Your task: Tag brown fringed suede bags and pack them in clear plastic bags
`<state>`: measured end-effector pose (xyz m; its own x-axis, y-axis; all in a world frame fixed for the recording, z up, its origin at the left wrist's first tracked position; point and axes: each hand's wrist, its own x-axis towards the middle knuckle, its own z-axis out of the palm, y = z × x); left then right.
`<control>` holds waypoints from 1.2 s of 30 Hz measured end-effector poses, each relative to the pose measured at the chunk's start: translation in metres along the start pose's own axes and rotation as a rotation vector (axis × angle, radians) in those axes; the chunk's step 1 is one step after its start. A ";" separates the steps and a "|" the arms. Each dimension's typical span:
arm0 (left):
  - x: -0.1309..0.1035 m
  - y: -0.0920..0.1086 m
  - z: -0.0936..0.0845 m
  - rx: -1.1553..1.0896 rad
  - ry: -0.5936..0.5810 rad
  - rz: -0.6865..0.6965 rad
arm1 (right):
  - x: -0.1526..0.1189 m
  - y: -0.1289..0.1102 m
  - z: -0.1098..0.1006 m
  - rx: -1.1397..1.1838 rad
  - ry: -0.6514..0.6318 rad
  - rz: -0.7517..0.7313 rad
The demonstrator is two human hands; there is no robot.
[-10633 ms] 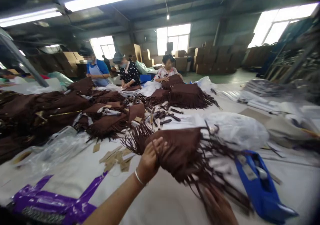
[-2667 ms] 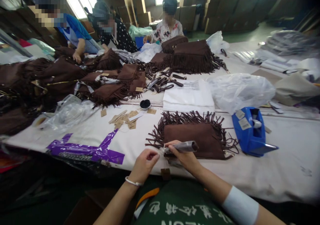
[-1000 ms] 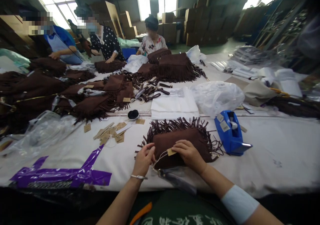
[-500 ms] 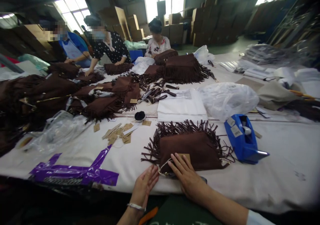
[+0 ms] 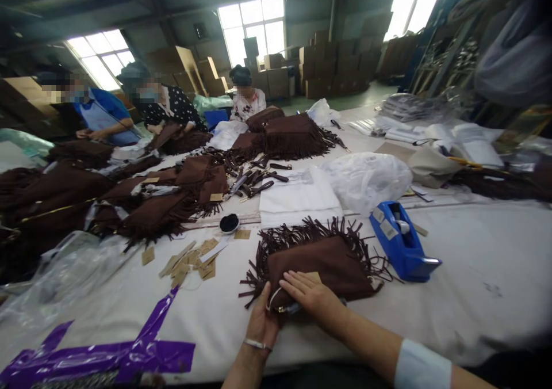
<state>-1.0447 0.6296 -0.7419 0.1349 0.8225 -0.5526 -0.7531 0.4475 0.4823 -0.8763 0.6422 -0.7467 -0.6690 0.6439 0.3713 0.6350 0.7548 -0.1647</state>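
Observation:
A dark brown fringed bag (image 5: 325,259) lies on the white-covered table (image 5: 470,262), its fringe spread toward the far side. My left hand (image 5: 264,320) grips the near left corner, with the thumb on top and the fingers partly hidden under the edge. My right hand (image 5: 313,297) rests flat on the bag, fingers stretched out and partly covering a tan paper tag (image 5: 314,277). A pale string loop (image 5: 272,298) shows between my hands, close to a small gold-coloured metal fitting (image 5: 281,309) at the zip edge.
A blue tape dispenser (image 5: 399,242) stands right of the bag. Loose tags (image 5: 194,259) and a small round dish (image 5: 229,223) lie left. White sheets (image 5: 299,199), plastic bags (image 5: 366,176), piled brown bags (image 5: 159,205) and straps (image 5: 254,182) lie beyond. Three people work across the table.
My left hand has moved from beside the bag onto its corner and closed on it. My right hand stays flat on the bag. The camera view has shifted.

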 end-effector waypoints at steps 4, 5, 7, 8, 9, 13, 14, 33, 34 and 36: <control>0.019 0.011 0.001 0.205 0.034 -0.134 | -0.005 -0.018 -0.007 0.024 0.033 0.017; 0.023 0.014 0.000 0.239 0.040 -0.154 | -0.007 -0.021 -0.009 0.028 0.039 0.012; 0.031 0.020 0.000 0.247 0.055 -0.156 | -0.010 -0.025 -0.012 0.036 0.049 -0.002; 0.034 0.022 0.001 0.229 0.073 -0.134 | -0.011 -0.027 -0.012 0.040 0.052 -0.009; 0.036 0.024 0.001 0.215 0.101 -0.095 | -0.012 -0.028 -0.011 0.044 0.051 -0.016; 0.035 0.032 -0.003 0.234 0.291 0.242 | -0.015 -0.033 0.006 0.061 -0.010 -0.029; 0.033 0.033 -0.004 0.248 0.326 0.330 | -0.014 -0.035 0.011 0.074 -0.035 -0.023; 0.034 -0.002 -0.011 1.865 -0.136 0.957 | -0.061 0.126 -0.031 -0.011 -0.029 0.570; 0.036 -0.002 -0.012 1.925 -0.127 0.990 | -0.066 0.127 -0.034 -0.063 0.011 0.659; 0.039 -0.003 -0.014 2.014 -0.105 1.051 | -0.073 0.120 -0.036 -0.092 0.038 0.694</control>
<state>-1.0456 0.6557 -0.7744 0.3286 0.9071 0.2630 0.8402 -0.4080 0.3572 -0.7369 0.6810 -0.7605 -0.0844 0.9669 0.2407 0.9416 0.1564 -0.2982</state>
